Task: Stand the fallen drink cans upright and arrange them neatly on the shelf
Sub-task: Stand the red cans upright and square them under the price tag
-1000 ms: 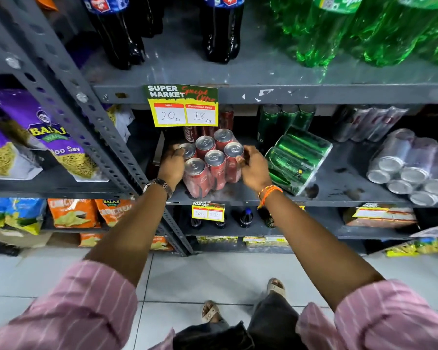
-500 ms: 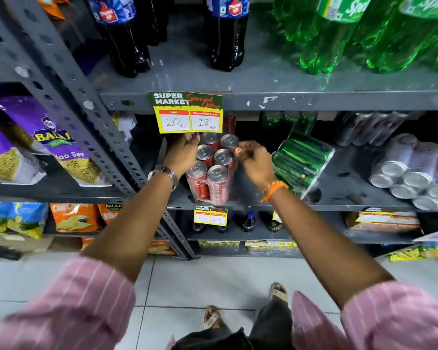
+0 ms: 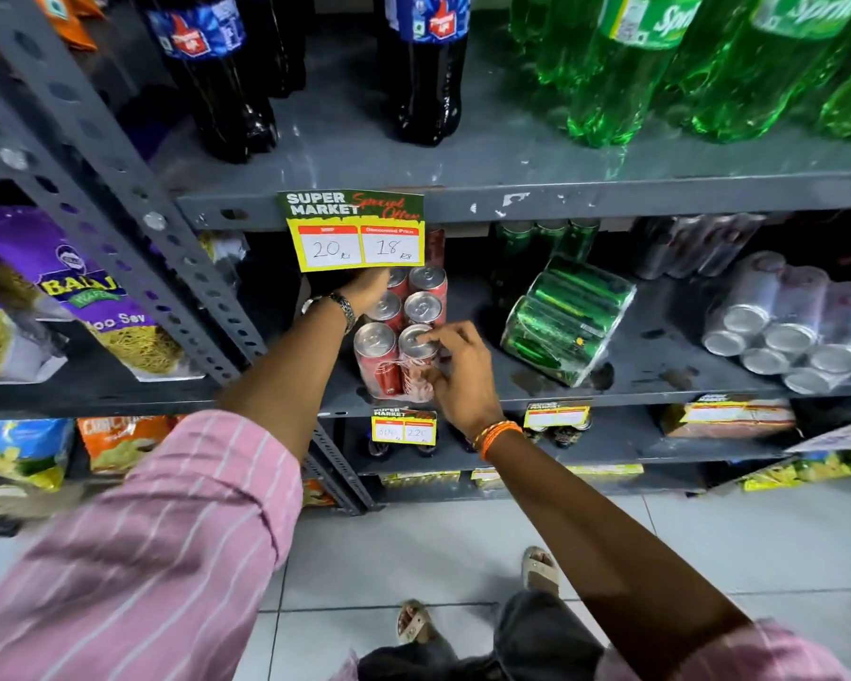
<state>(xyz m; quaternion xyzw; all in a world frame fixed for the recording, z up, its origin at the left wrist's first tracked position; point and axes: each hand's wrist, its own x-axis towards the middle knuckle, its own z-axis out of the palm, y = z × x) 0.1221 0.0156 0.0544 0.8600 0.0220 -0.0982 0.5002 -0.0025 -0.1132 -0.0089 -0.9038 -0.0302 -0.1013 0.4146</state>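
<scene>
Right grip (image 3: 455,368) closes on the near right red can (image 3: 416,361), fingertips on its lid and thumb against its side, near the front edge of the shelf (image 3: 659,380). Left grip (image 3: 369,290) reaches farther in, beside the far cans under the price tag (image 3: 355,233); that tag hides its fingers, so I cannot tell whether it holds anything. The red cans (image 3: 404,317) stand upright in two tidy rows running front to back, so this step looks like final squaring of the block. To the right, the green pack (image 3: 568,319) leans tilted and the silver pack (image 3: 792,331) lies on its side; the next move probably calls for letting go and reaching right to stand those up. Both forearms stretch forward, the left one higher.
</scene>
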